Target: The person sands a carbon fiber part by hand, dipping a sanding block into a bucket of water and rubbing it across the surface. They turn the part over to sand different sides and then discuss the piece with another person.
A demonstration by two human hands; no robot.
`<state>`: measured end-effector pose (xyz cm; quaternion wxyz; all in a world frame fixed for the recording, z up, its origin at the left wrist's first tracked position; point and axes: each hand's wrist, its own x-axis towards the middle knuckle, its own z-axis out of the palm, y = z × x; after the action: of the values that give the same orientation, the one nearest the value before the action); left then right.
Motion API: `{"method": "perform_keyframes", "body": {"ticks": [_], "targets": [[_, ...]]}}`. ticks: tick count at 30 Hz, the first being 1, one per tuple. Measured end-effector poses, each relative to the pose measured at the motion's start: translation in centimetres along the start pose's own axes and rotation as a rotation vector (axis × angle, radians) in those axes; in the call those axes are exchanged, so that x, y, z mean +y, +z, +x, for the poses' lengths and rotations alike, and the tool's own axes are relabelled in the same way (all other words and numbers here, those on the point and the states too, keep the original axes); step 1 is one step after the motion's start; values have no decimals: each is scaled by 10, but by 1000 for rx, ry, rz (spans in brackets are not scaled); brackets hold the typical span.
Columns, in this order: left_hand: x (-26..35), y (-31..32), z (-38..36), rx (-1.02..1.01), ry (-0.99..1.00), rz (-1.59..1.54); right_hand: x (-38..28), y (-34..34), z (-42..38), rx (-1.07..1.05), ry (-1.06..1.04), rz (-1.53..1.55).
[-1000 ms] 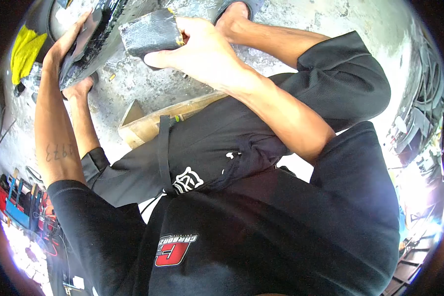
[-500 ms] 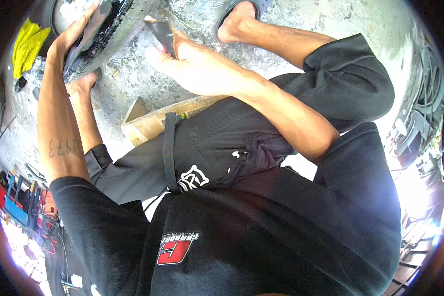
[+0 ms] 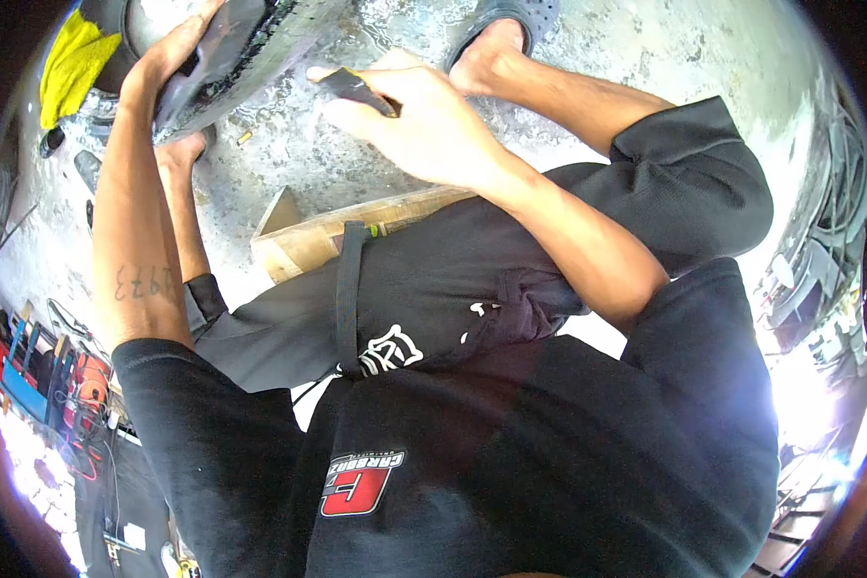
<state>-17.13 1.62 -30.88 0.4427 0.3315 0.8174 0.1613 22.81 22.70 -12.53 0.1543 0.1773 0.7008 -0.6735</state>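
Since half a second ago, our view is dropping a little, so both hands are sitting higher against the floor, and the dark piece in our right hand is showing less of its face and more of its edge. Our right hand (image 3: 424, 120) is closing around that small black rubber piece (image 3: 354, 87), thumb on top and fingers curled under, holding it just beside the lower rim of the tyre (image 3: 260, 39); we cannot tell whether the two are touching. Our left hand (image 3: 169, 58) is lying flat and spread against the tyre's sidewall near the top left corner of the concrete floor (image 3: 356, 164), fingers pressing a dark flap of rubber against it rather than wrapping round anything. We are sitting on a wooden stool (image 3: 308, 241) near the middle of the floor, with one sandalled foot (image 3: 496, 34) resting at the floor's top edge just beyond our right hand. A yellow cloth (image 3: 72, 58) is lying at the top left, just beside the tyre. Along the left edge of the floor, well apart from the hands, a clutter of red and blue tools (image 3: 39, 376) is showing.
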Motion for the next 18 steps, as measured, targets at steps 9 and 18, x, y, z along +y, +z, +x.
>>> {"method": "perform_keyframes", "body": {"ticks": [9, 18], "targets": [[69, 20, -31, 154, -73, 188, 6, 3, 26, 318, -385, -495], [179, 27, -82, 420, -464, 122, -25, 14, 69, 287, -223, -800]]}}
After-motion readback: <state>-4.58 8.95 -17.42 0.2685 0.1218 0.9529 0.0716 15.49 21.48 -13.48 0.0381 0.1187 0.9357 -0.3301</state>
